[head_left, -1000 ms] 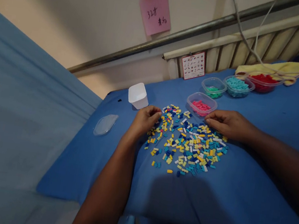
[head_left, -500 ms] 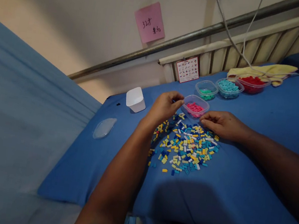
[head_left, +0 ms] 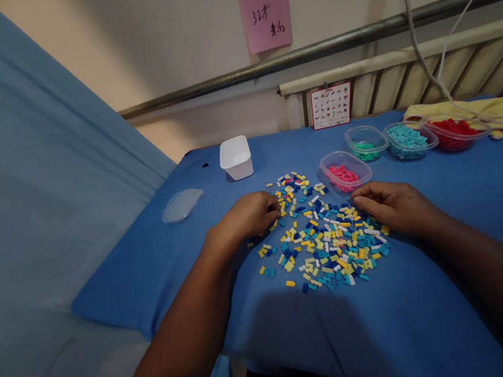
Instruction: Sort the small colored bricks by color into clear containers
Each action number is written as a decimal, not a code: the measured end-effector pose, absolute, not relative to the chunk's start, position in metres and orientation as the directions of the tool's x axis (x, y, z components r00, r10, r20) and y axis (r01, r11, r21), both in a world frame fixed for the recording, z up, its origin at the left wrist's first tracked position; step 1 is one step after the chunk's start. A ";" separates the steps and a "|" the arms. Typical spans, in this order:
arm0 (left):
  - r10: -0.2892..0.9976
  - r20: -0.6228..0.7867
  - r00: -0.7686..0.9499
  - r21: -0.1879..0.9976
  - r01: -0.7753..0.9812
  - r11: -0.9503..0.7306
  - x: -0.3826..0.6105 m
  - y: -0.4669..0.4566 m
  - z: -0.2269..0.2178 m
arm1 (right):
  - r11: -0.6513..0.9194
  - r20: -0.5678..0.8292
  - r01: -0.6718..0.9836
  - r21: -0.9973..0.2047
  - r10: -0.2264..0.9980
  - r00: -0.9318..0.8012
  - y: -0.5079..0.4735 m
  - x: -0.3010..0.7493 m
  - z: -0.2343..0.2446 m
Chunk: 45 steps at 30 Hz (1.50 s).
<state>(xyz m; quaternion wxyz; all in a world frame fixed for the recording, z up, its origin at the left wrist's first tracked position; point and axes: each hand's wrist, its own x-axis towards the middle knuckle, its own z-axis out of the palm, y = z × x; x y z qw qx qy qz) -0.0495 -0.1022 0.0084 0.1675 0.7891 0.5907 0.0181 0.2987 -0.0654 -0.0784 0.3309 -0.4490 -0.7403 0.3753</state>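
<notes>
A loose spread of small building-block pieces in yellow, white, teal and dark blue lies on the blue cloth. At its left edge is my left hand, fingers curled down among the pieces; whatever they pinch is hidden. My right hand rests at the upper right of the spread, thumb and fingers pressed together near a clear tub of pink pieces. I cannot make out anything between those fingertips.
Behind the pink tub stand clear tubs of green pieces, turquoise pieces and red pieces. A white container and a clear lid are at left. A printed card leans against the rail, and a yellow cloth lies behind the tubs.
My left hand has moved from the rim of the pink tub down and left to the edge of the pieces. The right hand stays near the tub. The view has shifted slightly.
</notes>
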 end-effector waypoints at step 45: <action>0.968 0.086 0.237 0.635 0.735 -0.237 0.002 -0.048 0.011 | 0.337 0.184 0.364 -0.868 0.900 -0.395 -0.063 0.292 -0.072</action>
